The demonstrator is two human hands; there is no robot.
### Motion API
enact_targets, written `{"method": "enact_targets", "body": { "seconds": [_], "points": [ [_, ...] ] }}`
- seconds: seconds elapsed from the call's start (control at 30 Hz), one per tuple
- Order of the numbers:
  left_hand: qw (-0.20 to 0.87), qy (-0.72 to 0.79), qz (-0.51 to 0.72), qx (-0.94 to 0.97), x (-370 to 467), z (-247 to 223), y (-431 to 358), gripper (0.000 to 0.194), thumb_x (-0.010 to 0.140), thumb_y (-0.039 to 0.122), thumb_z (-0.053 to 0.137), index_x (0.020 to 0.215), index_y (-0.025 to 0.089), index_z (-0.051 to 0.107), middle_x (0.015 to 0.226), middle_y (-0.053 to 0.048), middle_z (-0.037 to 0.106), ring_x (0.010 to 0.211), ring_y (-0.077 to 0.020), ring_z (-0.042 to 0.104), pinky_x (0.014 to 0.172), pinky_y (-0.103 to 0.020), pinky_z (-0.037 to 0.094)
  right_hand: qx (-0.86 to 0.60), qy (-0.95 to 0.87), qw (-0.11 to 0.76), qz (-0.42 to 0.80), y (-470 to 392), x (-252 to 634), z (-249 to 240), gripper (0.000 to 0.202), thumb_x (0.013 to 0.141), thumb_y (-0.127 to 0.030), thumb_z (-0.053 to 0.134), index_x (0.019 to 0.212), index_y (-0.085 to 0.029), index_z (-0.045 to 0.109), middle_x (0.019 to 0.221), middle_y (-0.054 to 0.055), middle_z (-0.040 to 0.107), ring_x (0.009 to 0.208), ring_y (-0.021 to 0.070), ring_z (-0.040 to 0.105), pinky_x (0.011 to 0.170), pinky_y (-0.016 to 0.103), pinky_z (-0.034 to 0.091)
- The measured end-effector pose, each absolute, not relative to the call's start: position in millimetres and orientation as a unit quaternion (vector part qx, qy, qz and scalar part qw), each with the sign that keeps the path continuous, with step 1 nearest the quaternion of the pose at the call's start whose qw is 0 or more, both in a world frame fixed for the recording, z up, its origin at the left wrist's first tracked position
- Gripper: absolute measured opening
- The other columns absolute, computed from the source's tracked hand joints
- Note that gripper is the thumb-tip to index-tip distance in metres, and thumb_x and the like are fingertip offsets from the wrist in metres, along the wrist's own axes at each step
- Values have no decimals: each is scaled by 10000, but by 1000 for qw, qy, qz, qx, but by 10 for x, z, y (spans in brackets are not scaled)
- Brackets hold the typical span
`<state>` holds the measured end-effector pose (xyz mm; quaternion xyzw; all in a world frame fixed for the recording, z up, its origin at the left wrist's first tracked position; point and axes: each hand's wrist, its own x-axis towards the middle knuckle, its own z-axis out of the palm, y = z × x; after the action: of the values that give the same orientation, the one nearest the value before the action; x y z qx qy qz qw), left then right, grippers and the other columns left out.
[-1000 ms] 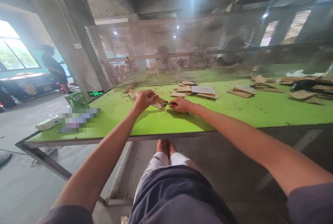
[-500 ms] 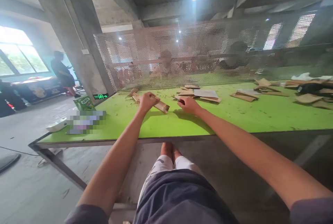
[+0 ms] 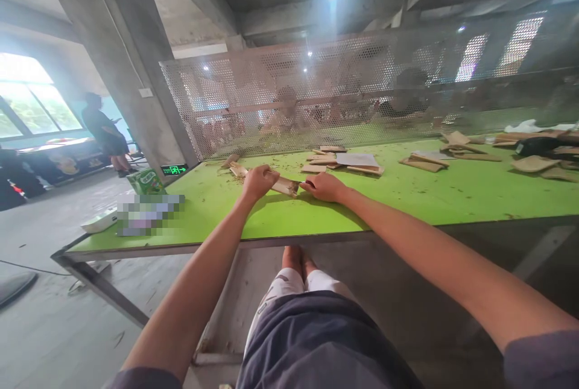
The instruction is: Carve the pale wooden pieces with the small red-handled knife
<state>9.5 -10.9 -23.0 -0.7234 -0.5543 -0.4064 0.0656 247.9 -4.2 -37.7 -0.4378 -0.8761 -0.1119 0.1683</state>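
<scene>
My left hand (image 3: 261, 182) is closed over a long, tan, curled piece like bark (image 3: 286, 186), pressing it at a slant on the green table. Its near right end is darker and rough. My right hand (image 3: 323, 186) is closed around a small, thin, dark tool (image 3: 307, 183), mostly hidden in the fingers. The tool's front touches or nearly touches the right end of the bark-like piece. Brown crumbs lie around the far left end of the piece.
The green table (image 3: 407, 202) has a perforated metal screen (image 3: 271, 99) at its back. Flat tan pieces (image 3: 357, 167) lie behind my right hand, with more at the right. At the left stand a green box (image 3: 147, 183) and a white object (image 3: 98, 221). A person (image 3: 105, 129) stands far left.
My right hand has moved left, bringing the thin tool to the end of the bark-like piece. That piece has tilted or turned slightly under my left hand.
</scene>
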Motion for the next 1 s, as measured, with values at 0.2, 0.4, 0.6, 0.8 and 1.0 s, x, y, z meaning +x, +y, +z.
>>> {"method": "enact_targets", "body": {
  "seconds": [0.2,0.4,0.6,0.8,1.0],
  "points": [
    [58,-539,-410,-733,109,-205,-166,326,761,474,541,724,173,660,597,-11,584,583,-144,493,543,-247,302,-447,-874,132,-137,-72,2453,-370,547,977,-507,245,1007,-156,664,920,156,714,801,239,640,681,303,346],
    [72,-534,-419,-731,121,-181,-186,318,750,459,562,715,162,669,576,-13,569,574,-143,471,549,-255,294,-443,-875,123,-153,-126,2446,-347,503,990,-462,234,1069,-160,628,983,144,708,848,242,642,705,305,362],
    [70,-522,-424,-737,126,-171,-194,298,744,442,582,716,159,672,607,-19,604,576,-138,486,559,-252,310,-437,-875,122,-168,-172,2436,-341,453,995,-421,236,1088,-168,600,1005,129,707,845,244,645,679,304,357],
    [58,-502,-424,-751,106,-190,-173,331,757,472,575,719,156,662,597,-15,593,576,-136,495,553,-249,322,-437,-876,115,-170,-182,2417,-356,449,995,-414,237,1107,-166,595,1000,133,707,856,241,645,692,303,369],
    [67,-504,-424,-750,95,-218,-140,312,759,454,574,711,158,660,583,-8,566,572,-136,475,553,-260,301,-432,-884,96,-152,-133,2394,-340,462,991,-405,260,1081,-151,634,974,151,714,847,243,654,691,299,387]
  ]
}}
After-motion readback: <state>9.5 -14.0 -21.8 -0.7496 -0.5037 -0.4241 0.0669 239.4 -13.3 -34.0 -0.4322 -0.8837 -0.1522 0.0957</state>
